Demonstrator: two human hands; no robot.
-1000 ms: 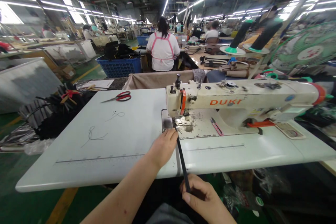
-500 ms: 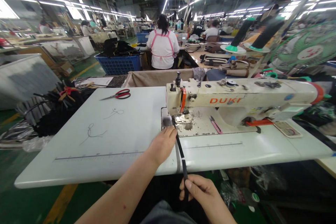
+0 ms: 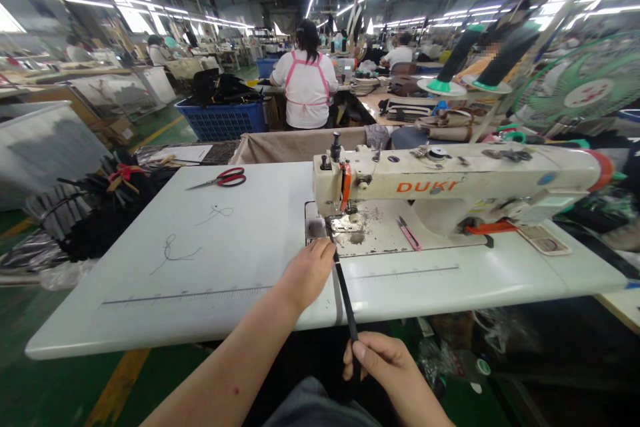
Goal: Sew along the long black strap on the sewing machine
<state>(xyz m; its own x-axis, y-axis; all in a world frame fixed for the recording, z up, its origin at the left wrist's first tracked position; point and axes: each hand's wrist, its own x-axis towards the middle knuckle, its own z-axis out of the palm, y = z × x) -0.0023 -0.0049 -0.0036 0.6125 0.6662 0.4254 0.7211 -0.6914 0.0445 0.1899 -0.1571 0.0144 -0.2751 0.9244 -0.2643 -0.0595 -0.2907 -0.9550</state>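
A narrow black strap (image 3: 347, 297) runs from under the needle area of the sewing machine (image 3: 450, 180) down over the table's front edge. My left hand (image 3: 311, 271) lies on the table just in front of the presser foot (image 3: 347, 219), its bent fingers closed on the strap. Below the edge, my right hand (image 3: 377, 359) pinches the strap between thumb and fingers and keeps it stretched. A small pale mark crosses the strap beside my left fingertips. The strap's lower end is hidden in the dark below my right hand.
Red-handled scissors (image 3: 230, 177) and loose threads (image 3: 173, 250) lie on the white table (image 3: 130, 327). Pink thread snips (image 3: 410, 235) rest on the machine bed. Dark bundled pieces (image 3: 95, 213) stand at left. Ahead sits a person (image 3: 307, 87) with their back turned; a fan (image 3: 585, 90) is at right.
The strap has moved forward towards the machine; its pale mark has shifted from mid-strap up to my left fingertips. Both hands stay in nearly the same places. The view has shifted slightly.
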